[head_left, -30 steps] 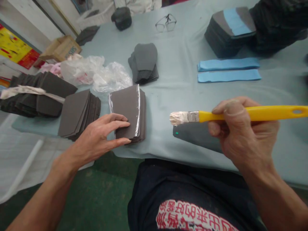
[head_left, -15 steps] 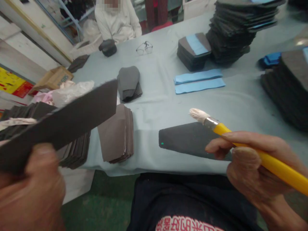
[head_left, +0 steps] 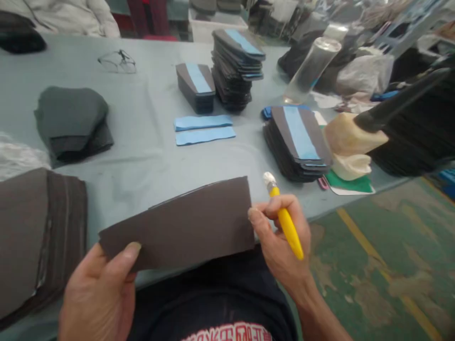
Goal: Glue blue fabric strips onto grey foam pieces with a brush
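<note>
My left hand [head_left: 103, 289] pinches a dark grey-brown flat panel [head_left: 199, 222] by its lower left corner, thumb on top. The panel is held over the near table edge, tilted towards me, and hides the table right behind it. A thin second edge shows along its top, so another piece may lie behind it. My right hand [head_left: 280, 232] grips a brush [head_left: 289, 232] with a yellow handle and whitish bristles pointing up. Its thumb and fingertip also touch the panel's right edge.
Panel stacks [head_left: 67, 227] stand at the left, and folded dark pieces [head_left: 74, 118] lie behind. Blue strips [head_left: 204, 136] lie mid-table. Blue-striped stacks [head_left: 298, 142] stand beyond. At right are a clear bottle [head_left: 309, 71] and a cream container [head_left: 348, 137]. A person in a pale top [head_left: 71, 16] sits opposite.
The view has swung right. The panel in my left hand has moved in front of me, and my right hand, still holding the brush, now touches its right edge.
</note>
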Tool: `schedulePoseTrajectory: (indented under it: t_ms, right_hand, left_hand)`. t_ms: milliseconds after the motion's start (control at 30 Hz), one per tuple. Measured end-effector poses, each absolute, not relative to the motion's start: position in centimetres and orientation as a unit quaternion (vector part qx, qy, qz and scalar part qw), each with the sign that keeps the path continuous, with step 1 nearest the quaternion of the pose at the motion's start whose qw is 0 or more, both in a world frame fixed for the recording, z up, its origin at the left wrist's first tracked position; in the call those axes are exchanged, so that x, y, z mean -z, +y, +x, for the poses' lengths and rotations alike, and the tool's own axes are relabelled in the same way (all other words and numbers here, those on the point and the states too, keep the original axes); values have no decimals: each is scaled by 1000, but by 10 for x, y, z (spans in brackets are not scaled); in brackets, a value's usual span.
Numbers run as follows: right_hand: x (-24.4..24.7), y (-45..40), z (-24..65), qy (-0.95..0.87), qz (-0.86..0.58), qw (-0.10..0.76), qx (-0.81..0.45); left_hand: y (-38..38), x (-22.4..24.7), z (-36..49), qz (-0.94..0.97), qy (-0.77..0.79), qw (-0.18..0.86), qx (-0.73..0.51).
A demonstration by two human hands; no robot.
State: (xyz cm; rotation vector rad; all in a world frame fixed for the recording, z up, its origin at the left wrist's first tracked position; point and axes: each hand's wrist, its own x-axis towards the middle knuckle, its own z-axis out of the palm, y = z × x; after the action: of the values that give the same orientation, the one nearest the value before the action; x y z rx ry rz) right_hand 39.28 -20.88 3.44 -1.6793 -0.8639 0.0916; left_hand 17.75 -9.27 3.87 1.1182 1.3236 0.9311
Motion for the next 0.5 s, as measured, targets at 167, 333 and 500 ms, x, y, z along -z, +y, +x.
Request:
schedulePoseTrajectory:
  t_ms: [167, 333, 500]
  right_hand:
    - [-17, -225, 382, -362, -763, 534, -43]
    - [-3, -222, 382, -366, -783, 502, -29]
    - [0, -212, 392, -371, -807, 460, -14]
  left_hand:
    - [-105, -23, 169, 408, 594, 605, -338]
    - [-113, -15, 153, 447, 615, 581, -291]
    - [-105, -25, 170, 492, 625, 506, -334]
